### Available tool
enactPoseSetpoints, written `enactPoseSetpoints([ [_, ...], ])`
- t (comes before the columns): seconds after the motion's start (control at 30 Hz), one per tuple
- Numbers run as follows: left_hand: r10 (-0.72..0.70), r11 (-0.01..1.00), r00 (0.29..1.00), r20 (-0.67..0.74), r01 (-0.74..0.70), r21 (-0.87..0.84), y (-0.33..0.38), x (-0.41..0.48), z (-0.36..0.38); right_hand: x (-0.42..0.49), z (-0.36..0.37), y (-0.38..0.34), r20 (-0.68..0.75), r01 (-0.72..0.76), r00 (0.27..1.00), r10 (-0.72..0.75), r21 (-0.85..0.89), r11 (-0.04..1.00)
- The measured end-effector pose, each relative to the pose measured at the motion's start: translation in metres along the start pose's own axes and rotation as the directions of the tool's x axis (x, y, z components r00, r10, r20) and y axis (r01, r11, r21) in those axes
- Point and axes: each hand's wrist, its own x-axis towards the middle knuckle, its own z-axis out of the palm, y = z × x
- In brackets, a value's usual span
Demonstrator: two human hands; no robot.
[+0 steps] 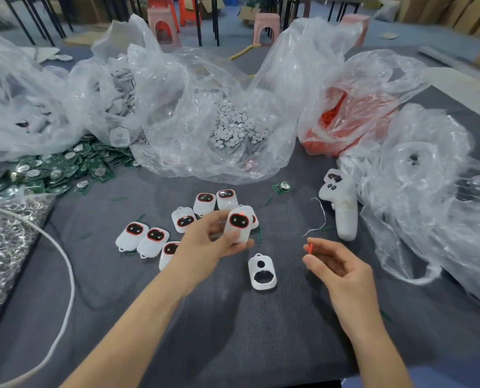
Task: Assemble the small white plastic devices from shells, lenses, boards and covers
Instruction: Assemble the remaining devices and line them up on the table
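Both your forearms [138, 320] are bare right to the frame edge at 7 and 5 o'clock — left hand [213, 242] and right hand [342, 273] uncovered too. Down at 5 o'clock, a strip of plain blue clothing [474, 373] shows along the bottom.

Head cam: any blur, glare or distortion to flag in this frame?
Head view: strong wide-angle bowing toward the edges; specular glare on the clear plastic bags; far-left bag smeared; white device in the left hand and red piece in the right hand slightly soft; lighting diffuse, only faint shadows on the grey table.
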Motion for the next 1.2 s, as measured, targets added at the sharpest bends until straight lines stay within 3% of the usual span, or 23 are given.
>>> enactPoseSetpoints([
  [0.17,0.118,0.988,0.987,-0.111,-0.106,0.110,-0.006,-0.004,0.014,-0.001,0.000,0.000,-0.008,-0.003,1.000,0.003,0.000,1.000],
  [0.43,0.089,0.996,0.994,-0.070,-0.089,-0.002,-0.010,-0.008,0.013,-0.002,0.002,-0.002,-0.020,-0.007,1.000,0.007,-0.009,1.000],
  [0.7,0.133,0.983,0.968,-0.215,-0.100,0.155,-0.017,-0.008,0.014,-0.002,0.002,-0.001,-0.017,-0.011,1.000,0.011,-0.012,1.000],
  [0.83,0.108,0.994,0.972,-0.207,-0.102,0.040,-0.014,-0.011,0.018,0.000,0.004,-0.002,-0.013,-0.008,1.000,0.009,0.040,0.999],
  [0.93,0.072,0.992,0.993,-0.096,-0.082,-0.097,-0.009,-0.016,0.024,0.007,0.015,-0.010,-0.002,-0.095,0.995,0.095,0.066,0.993],
  [1.07,0.093,0.988,0.995,-0.036,-0.097,-0.119,-0.007,-0.019,0.037,0.019,0.049,-0.029,0.175,-0.211,0.967,0.187,0.132,0.969],
  [1.2,0.125,0.990,0.990,-0.072,-0.129,-0.048,-0.007,-0.018,0.034,0.021,0.067,-0.035,0.236,-0.159,0.962,0.141,0.057,0.986],
])
